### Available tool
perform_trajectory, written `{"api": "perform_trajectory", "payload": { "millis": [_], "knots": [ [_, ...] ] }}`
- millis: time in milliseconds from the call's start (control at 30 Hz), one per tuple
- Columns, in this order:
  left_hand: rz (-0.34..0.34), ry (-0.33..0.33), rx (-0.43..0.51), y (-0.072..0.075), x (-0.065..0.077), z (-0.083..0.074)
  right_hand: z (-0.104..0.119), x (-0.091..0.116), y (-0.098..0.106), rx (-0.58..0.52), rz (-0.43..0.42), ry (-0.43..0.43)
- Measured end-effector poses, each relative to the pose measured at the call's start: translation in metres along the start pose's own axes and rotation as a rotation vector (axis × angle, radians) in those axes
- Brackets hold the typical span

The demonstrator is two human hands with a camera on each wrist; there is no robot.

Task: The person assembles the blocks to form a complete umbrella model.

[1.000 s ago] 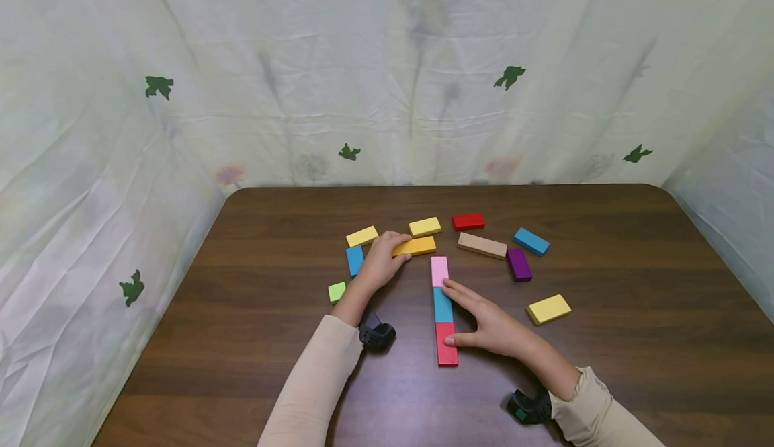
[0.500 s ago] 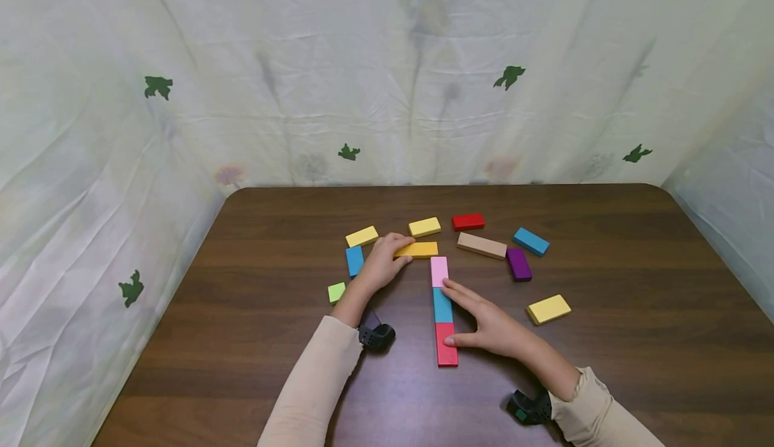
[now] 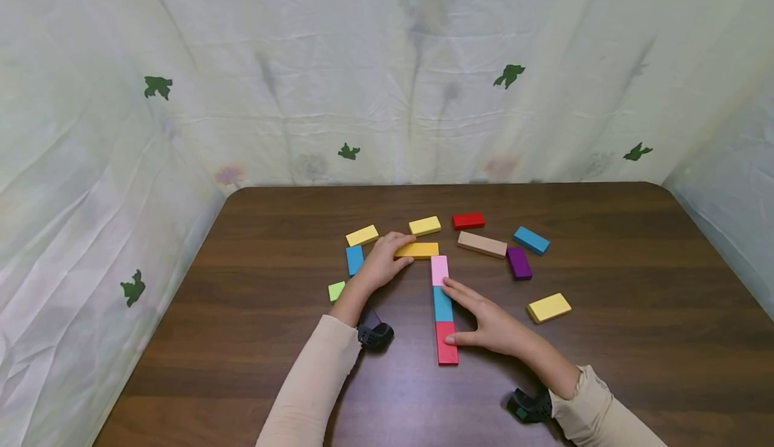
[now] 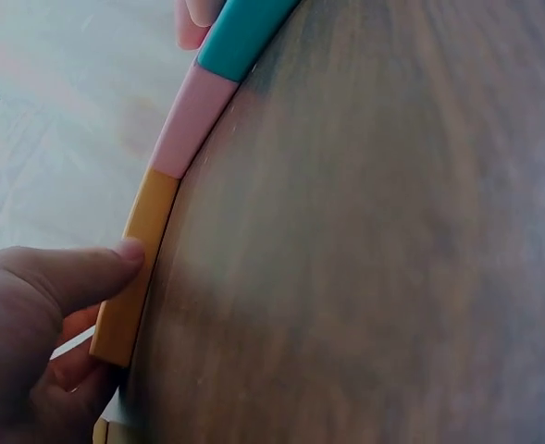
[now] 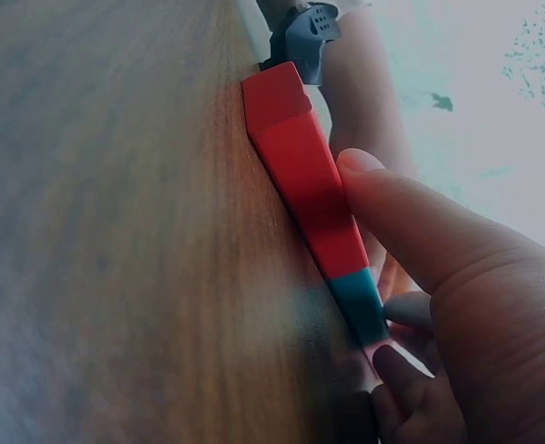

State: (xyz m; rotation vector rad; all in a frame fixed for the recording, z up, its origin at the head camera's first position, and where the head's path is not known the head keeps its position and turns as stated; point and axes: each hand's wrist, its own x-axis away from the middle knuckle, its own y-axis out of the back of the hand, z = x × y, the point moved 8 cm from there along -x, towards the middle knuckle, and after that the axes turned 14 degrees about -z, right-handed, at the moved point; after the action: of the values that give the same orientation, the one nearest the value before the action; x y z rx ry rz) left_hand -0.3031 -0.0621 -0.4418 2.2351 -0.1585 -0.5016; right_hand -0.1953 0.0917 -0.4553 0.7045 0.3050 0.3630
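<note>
In the head view, my left hand [image 3: 379, 264] pinches an orange-yellow block [image 3: 423, 251] between thumb and fingers. That block lies crosswise at the far end of a straight row made of a pink block [image 3: 439, 271], a blue block [image 3: 443, 304] and a red block [image 3: 447, 351]. The left wrist view shows the orange-yellow block [image 4: 142, 222] meeting the pink block [image 4: 193, 116] at the corner. My right hand [image 3: 492, 322] rests along the row's right side, its thumb on the red block [image 5: 309, 185] and its extended fingertips by the blue and pink ones.
Behind lie two yellow blocks [image 3: 362, 235] [image 3: 425, 226] and a red one [image 3: 468, 221]. Blue [image 3: 355, 259] and green [image 3: 336, 291] blocks sit left; tan [image 3: 482, 245], purple [image 3: 519, 263], blue [image 3: 532, 240] and yellow [image 3: 549, 308] ones right. A patterned cloth [image 3: 387, 97] hangs beyond the table.
The orange-yellow block has shifted slightly right and towards me, turning from a slant to nearly square with the pink block's end. My right hand has stayed still.
</note>
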Motion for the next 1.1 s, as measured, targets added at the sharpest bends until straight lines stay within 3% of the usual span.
{"api": "perform_trajectory", "payload": {
  "millis": [133, 300, 500, 700, 1100],
  "knots": [
    [0.0, 0.012, 0.005, 0.002, 0.0, -0.003, 0.0, 0.0, 0.0, 0.001, 0.002, 0.0],
    [0.01, -0.039, -0.013, 0.003, 0.001, -0.016, -0.001, -0.001, 0.0, -0.001, 0.004, -0.004],
    [0.096, -0.084, -0.064, -0.005, 0.006, -0.029, -0.001, -0.001, 0.0, -0.008, 0.006, -0.007],
    [0.141, -0.109, -0.102, -0.01, 0.009, -0.032, -0.001, -0.001, -0.001, -0.005, 0.011, -0.012],
    [0.137, -0.134, -0.128, -0.011, 0.012, -0.033, -0.002, 0.0, -0.001, -0.002, 0.003, -0.012]
  ]
}}
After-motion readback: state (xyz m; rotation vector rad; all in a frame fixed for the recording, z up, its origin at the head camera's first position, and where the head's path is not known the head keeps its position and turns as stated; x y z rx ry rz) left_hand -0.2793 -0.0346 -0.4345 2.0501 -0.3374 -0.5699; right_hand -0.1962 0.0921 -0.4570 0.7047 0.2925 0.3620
